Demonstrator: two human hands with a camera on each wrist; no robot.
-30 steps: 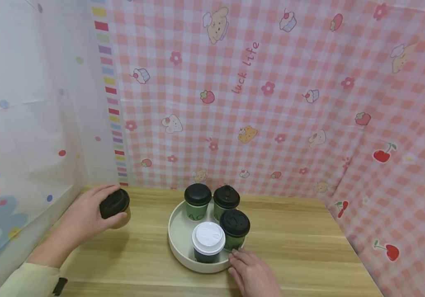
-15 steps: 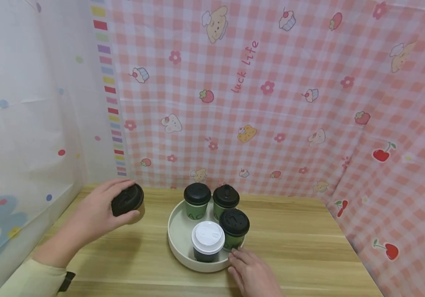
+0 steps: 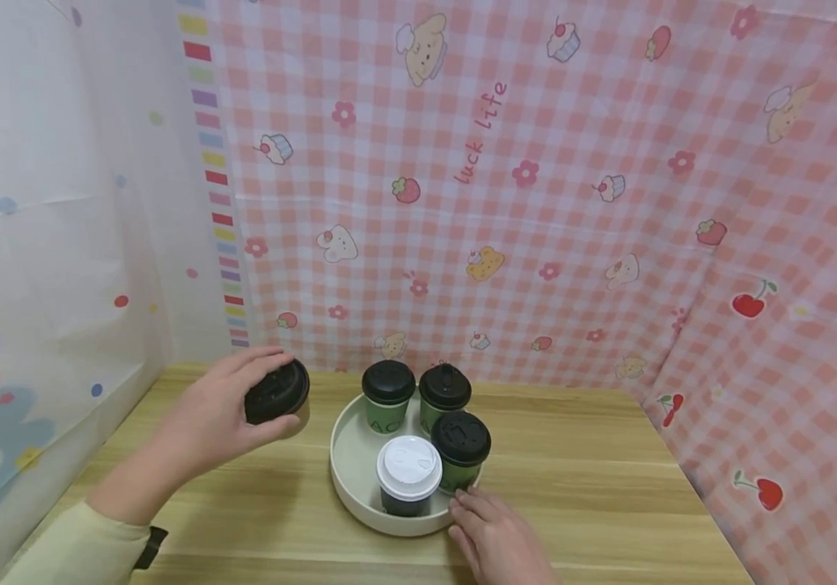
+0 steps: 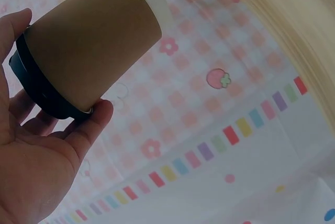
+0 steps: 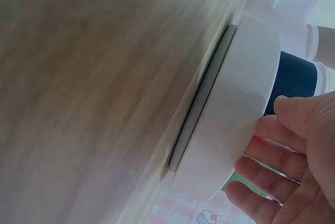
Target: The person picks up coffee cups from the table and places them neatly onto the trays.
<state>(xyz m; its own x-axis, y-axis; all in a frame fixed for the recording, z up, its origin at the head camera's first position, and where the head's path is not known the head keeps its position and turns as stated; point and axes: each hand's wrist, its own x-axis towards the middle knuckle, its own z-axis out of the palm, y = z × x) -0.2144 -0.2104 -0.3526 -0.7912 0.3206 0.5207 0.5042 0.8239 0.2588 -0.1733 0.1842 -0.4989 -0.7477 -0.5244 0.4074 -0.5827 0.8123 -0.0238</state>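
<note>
In the head view my left hand (image 3: 224, 414) grips a brown paper coffee cup (image 4: 99, 35) by its black lid (image 3: 277, 392), raised above the table left of the round white tray (image 3: 355, 467). Thumb and fingers go round the lid's edge, and the left wrist view shows the cup's brown side. My right hand (image 3: 502, 536) rests its fingers, fairly straight, against the tray's near right rim. On the tray stand three green cups with black lids, at the back left (image 3: 387, 414), back right (image 3: 446, 388) and right (image 3: 461, 443), plus a dark cup with a white lid (image 3: 409, 467) in front.
The wooden table (image 3: 579, 487) runs under the tray. Behind it hangs a pink checked cloth (image 3: 506, 219), which also covers the right side. A white cloth (image 3: 45, 203) with coloured dots hangs on the left.
My left hand has carried the brown cup to the right, closer to the tray. The right hand and the cups on the tray stay where they were.
</note>
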